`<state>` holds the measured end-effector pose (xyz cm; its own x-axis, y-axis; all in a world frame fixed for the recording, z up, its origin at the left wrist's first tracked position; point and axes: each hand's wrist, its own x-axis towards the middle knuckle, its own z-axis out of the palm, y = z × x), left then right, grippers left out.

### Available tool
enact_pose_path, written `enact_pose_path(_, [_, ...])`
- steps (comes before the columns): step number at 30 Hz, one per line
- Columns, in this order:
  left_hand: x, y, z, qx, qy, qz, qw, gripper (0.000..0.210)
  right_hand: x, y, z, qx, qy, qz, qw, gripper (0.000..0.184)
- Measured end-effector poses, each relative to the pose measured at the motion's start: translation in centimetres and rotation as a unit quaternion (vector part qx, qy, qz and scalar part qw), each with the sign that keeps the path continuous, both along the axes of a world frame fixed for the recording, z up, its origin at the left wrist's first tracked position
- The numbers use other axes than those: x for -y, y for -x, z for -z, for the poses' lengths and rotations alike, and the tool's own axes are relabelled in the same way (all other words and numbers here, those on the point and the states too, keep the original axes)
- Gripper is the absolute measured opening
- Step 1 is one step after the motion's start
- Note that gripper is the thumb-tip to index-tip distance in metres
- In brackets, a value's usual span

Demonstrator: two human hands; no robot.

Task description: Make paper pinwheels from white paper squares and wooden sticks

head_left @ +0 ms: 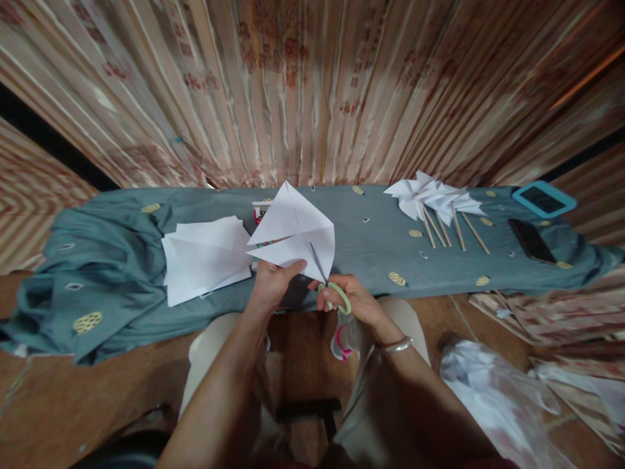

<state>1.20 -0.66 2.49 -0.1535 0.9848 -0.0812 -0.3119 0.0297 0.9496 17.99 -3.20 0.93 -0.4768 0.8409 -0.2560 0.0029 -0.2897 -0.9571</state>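
Observation:
A white paper square [303, 218] is held up over the cloth, turned so one corner points away from me. My left hand [278, 277] grips its near left edge, thumb on top. A long slit runs in from the paper's left corner. In my right hand [349, 298] is a pair of scissors [339, 296] with light green handles. Their blade lies across the near right corner of the paper; part of it is hidden beneath the sheet. To the left rests a stack of white paper sheets [205, 260].
On the right of the green tablecloth [361, 254] lie several paper pinwheels [439, 198] on wooden sticks, a dark phone [532, 240] and a blue-framed device [544, 198]. A small box [258, 212] is partly hidden behind the paper. A clear plastic bag [488, 391] sits on the floor.

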Motion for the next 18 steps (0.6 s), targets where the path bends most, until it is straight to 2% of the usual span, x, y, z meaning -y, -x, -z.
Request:
enact_pose_path(10, [-0.05, 0.17, -0.18, -0.058, -0.001, -0.004, 0.998, 0.028, 0.07, -0.12, 0.02, 0.015, 0.005, -0.019, 1.0, 0.067])
enact_pose_path(18, [-0.05, 0.09, -0.03, -0.092, -0.013, -0.003, 0.996, 0.027, 0.11, -0.24, -0.28, 0.024, -0.003, -0.028, 0.999, 0.065])
